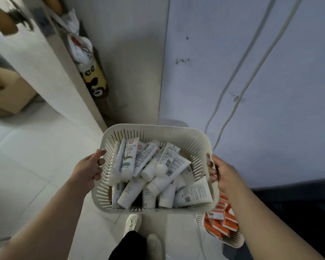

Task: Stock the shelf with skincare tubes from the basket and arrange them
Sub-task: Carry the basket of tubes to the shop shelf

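Observation:
A white slotted plastic basket (178,135) hangs in the air in front of me, above the floor. Several white skincare tubes (163,171) lie jumbled inside it, some with green leaf prints, others showing barcodes. My left hand (89,168) grips the basket's left rim, fingers curled over the edge. My right hand (222,174) grips the right rim the same way. No shelf face is plainly in view.
A second white basket (231,241) with orange-and-white boxes sits on the floor at lower right. A cardboard box (9,96) stands at the left. A coffee-print bag (95,79) is wedged by a panel. Cables (238,98) hang on the wall. My shoes (132,223) show below.

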The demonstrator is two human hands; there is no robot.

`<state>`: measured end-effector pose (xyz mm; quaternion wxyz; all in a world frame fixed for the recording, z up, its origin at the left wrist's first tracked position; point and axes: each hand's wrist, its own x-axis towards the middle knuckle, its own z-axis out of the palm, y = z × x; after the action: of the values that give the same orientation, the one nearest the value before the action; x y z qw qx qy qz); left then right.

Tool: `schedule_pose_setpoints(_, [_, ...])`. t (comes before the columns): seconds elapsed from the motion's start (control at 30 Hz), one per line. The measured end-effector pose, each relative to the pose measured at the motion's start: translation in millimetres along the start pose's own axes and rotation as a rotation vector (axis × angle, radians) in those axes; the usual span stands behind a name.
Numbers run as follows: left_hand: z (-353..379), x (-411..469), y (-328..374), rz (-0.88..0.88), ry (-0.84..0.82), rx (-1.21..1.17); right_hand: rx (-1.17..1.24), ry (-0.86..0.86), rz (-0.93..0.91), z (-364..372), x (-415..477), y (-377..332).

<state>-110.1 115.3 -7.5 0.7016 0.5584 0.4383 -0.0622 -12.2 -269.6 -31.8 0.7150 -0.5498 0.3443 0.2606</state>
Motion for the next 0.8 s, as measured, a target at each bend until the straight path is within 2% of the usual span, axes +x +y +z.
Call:
schedule_pose_setpoints(0.43, [-143, -112, -73, 0.023, 0.328, -0.326, -0.383, -0.299, 0.024, 133, -50, 35])
schedule_pose_setpoints(0.8, [-277, -206, -148, 0.008, 0.619, -0.562, -0.67, -0.557, 0.103, 279, -114, 132])
